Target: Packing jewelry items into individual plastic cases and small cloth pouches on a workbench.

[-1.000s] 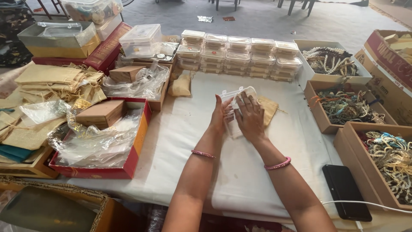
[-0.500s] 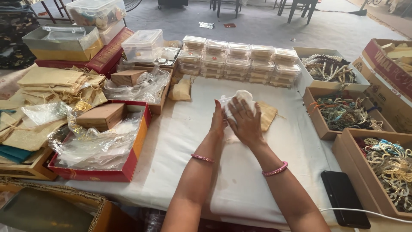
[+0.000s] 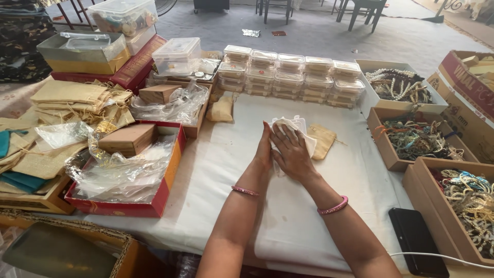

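A clear plastic box with a white cloth or tissue [image 3: 297, 129] lies on the white sheet [image 3: 226, 159] in the middle of the table. My right hand [image 3: 292, 152] lies flat on top of it, fingers spread and pressing down. My left hand [image 3: 264, 150] stands on edge against its left side, touching it. A pink bangle is on each wrist. A beige cloth pouch [image 3: 323, 140] lies just right of the box, partly under it.
Stacked clear plastic boxes [image 3: 293, 75] line the far edge. Cardboard boxes of jewellery [image 3: 416, 139] stand at the right, a black phone [image 3: 416, 241] with white cable near the front right. A red tray with plastic wrap and a brown box [image 3: 126, 163] sits left, beside jute bags [image 3: 77, 100].
Both hands stay on the plastic box; my right hand has flattened down over the white cloth, which sits lower than half a second ago. The view has shifted slightly.
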